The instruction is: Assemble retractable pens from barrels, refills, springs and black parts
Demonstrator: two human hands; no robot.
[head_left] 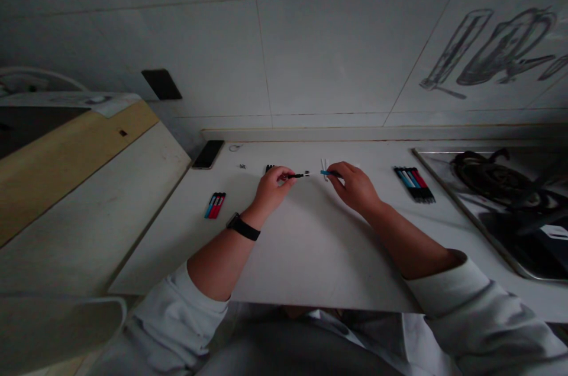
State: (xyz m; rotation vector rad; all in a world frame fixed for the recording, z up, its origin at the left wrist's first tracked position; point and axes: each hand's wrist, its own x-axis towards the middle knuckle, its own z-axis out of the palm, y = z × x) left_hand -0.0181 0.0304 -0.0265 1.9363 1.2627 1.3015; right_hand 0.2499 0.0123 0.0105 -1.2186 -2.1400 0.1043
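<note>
Black pen piece [298, 175], short and thin, is held level just above a white counter [310, 246], toward its far middle. The thumb and fingertips of the person's left hand [271, 189] are pinched shut on it. Its free end points right toward a blue pen piece [327, 173], which the right hand [355, 186] grips in closed fingers. The 2 pieces sit on 1 line, end to end and very near each other; whether they touch cannot be told from this view. A black watch [243, 227] circles the left wrist, and both forearms are bare below pushed-up white sleeves. Just behind the right hand, a few white sticks [325, 163] lie on the counter. Well to the left of the left hand lies a small bunch of pens [215, 205] in blue, red and black. Well to the right of the right hand lies a larger row of pens [415, 184], side by side. A dark phone [208, 154] lies flat at the counter's far left corner. A gas stove [497, 180] with a black burner grate is set into the counter at the right edge. A pale tiled wall rises behind.
</note>
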